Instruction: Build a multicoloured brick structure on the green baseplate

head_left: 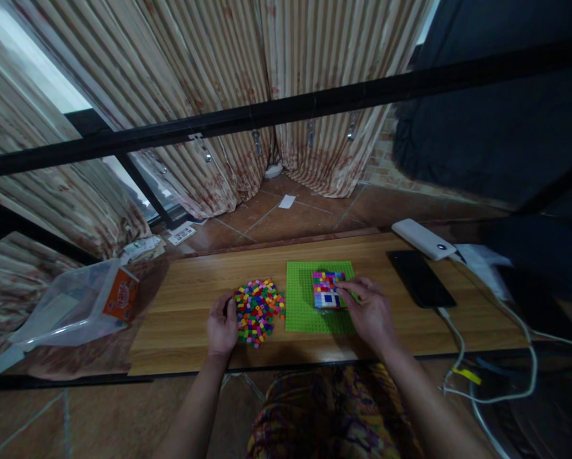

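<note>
A green studded baseplate (299, 298) lies on the wooden table, bearing a block structure (328, 288) of many colours with a white and blue part at its near side. My right hand (369, 312) reaches over the structure's right side, thumb and fingertips pinched together on its top; whatever is between them is too small to make out. Left of the baseplate is a loose pile of small coloured bricks (257, 310). My left hand (222, 324) rests at the pile's left edge, fingers curled, and what they hold, if anything, is hidden.
A black phone (420, 278) with a cable and a white power bank (423, 238) lie on the wooden table (185, 312) at the right. A clear plastic box (78, 309) with an orange label stands at the left. A dark rail crosses beyond the table.
</note>
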### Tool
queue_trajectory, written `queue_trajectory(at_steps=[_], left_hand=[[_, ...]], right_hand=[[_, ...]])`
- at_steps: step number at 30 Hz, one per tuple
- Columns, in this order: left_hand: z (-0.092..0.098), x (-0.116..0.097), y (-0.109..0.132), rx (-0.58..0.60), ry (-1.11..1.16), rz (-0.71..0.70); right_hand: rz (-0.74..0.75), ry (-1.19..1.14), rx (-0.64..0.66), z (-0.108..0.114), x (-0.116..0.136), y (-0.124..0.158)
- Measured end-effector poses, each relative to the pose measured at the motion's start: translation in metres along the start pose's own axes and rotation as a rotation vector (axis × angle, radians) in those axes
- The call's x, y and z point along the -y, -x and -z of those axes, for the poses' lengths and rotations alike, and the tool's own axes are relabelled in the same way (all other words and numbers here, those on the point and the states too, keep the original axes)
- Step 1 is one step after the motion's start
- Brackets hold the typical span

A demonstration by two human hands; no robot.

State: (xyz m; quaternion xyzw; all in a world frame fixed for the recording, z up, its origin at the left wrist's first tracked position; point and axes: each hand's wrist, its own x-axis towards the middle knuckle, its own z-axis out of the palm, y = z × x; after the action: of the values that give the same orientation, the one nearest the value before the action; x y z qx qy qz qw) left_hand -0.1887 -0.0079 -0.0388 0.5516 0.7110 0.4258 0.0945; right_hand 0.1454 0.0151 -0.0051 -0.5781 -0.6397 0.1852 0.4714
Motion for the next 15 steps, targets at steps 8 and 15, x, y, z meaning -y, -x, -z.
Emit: queue_trajectory(at_steps=[8, 15], left_hand=[[0.001, -0.001, 0.001, 0.005, 0.006, 0.009], [0.0, -0.003, 0.001, -0.002, 0.016, 0.016]], right_hand=[[-0.034, 0.031, -0.039, -0.015, -0.006, -0.001], [-0.213, -0.254, -0.056, -0.024, -0.014, -0.005]])
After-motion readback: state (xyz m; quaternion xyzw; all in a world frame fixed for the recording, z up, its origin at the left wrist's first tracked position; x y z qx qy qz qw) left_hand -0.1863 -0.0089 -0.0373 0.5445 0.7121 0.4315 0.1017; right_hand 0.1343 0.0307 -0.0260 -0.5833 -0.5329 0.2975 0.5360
